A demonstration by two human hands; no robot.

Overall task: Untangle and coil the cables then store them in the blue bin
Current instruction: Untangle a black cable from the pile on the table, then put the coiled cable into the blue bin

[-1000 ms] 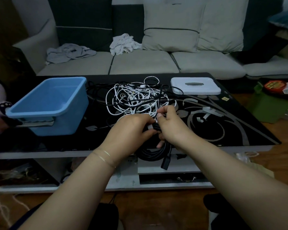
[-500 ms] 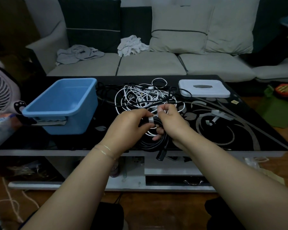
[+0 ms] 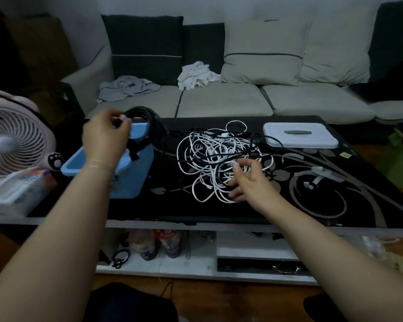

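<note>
Sofa [image 3: 219, 101]: pale cushions, beyond both my hands, past the table's far edge; two crumpled cloths [image 3: 128, 86] lie on its seat.

Table [image 3: 335, 205]: black glass top with grey swirl pattern, under both hands. Its near edge runs just below my forearms. Bare top lies to the right of my right hand, as far as the right corner.

Fan [image 3: 14, 140]: white, standing off to the left of my left hand, beyond the table's left end.

Blue bin [image 3: 135, 180]: on the table, directly beneath my left hand, its open mouth partly hidden by my wrist.

White lidded box [image 3: 300, 135]: flat on the table, beyond and to the right of my right hand, near the far edge.

Tangle of cables [image 3: 219, 159]: white and black loops heaped on the table between my hands, closer to the right one.

Coiled black cable [image 3: 147, 122]: a bundled ring, hanging from my left hand above the bin, one plug end dangling over the bin's rim.

Left hand [image 3: 105, 138]: raised over the bin, arm stretched forward, fingers curled and pinching the coil at its pale wrap.

Right hand [image 3: 247, 180]: low over the near side of the tangle, fingers loosely spread and gently bent, gripping nothing I can make out.
</note>
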